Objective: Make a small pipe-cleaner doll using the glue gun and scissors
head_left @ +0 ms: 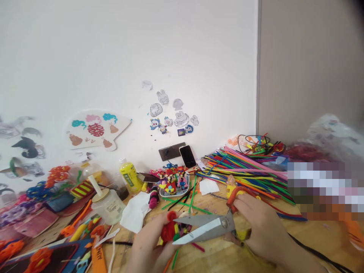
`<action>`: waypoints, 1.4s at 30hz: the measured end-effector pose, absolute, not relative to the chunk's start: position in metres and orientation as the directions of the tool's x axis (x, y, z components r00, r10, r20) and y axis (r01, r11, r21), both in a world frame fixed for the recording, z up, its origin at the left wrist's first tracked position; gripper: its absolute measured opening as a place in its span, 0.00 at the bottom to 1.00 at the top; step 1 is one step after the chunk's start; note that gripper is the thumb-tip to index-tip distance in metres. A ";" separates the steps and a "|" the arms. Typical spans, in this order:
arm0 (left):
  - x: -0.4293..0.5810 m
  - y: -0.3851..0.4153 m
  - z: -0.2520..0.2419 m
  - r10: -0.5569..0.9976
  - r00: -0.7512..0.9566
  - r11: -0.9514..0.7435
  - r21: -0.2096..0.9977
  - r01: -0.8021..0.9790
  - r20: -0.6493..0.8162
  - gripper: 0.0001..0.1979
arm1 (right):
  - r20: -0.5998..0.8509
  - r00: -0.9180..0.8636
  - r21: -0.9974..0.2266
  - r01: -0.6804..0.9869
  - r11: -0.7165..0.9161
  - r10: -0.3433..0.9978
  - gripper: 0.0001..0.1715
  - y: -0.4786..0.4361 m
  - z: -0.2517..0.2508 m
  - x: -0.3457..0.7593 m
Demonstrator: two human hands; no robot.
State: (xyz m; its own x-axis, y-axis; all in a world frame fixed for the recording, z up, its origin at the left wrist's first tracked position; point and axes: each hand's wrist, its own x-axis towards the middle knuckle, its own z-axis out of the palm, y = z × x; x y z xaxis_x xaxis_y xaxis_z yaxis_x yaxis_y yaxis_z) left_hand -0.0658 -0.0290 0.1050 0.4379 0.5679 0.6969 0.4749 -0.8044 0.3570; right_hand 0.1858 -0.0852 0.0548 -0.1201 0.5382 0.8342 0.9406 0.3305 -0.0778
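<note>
My left hand [149, 242] is closed around a small red fuzzy figure [167, 232], with bits of green, yellow and pink on it. Part of the figure is covered by my fingers and the scissor blades. In my right hand [258, 222] is a pair of scissors [206, 232] with orange and yellow handles. Their metal blades are spread and point left, across the front of the figure. Beyond the hands, several finished fuzzy figures [170, 182] stand together in a white tray [174, 196]. A dark and pink fuzzy piece [154, 197] lies left of the tray.
Colourful pipe cleaners [247, 172] are heaped at the back right. Along the back stand a yellow bottle [131, 176] and a phone [188, 156] against the wall. A glass jar [107, 206] and white paper [136, 212] sit to the left, near fuzzy flowers [40, 212].
</note>
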 end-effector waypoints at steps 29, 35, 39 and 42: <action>-0.050 -0.041 0.115 0.715 0.359 -0.697 0.572 0.432 0.599 0.08 | 0.797 -0.039 -0.187 0.933 0.307 0.603 0.15 -0.090 0.059 0.181; -0.047 -0.044 0.114 0.761 0.293 -0.648 0.650 0.397 0.579 0.10 | 0.826 -0.158 -0.055 0.933 0.357 0.542 0.19 -0.089 0.054 0.184; -0.047 -0.042 0.114 0.806 0.313 -0.592 0.692 0.413 0.503 0.09 | 0.829 -0.165 -0.031 0.940 0.339 0.534 0.16 -0.086 0.048 0.184; -0.047 -0.038 0.112 0.819 0.347 -0.572 0.706 0.418 0.457 0.07 | 0.851 -0.161 -0.016 0.943 0.332 0.501 0.15 -0.082 0.042 0.185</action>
State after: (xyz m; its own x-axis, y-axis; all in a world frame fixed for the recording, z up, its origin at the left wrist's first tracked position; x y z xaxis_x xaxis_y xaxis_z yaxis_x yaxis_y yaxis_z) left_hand -0.0472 -0.0376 0.1124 0.3469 0.8188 0.4574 0.4183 -0.5716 0.7059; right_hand 0.1845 -0.0818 0.0421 -0.1615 0.5005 0.8505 0.9431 0.3321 -0.0164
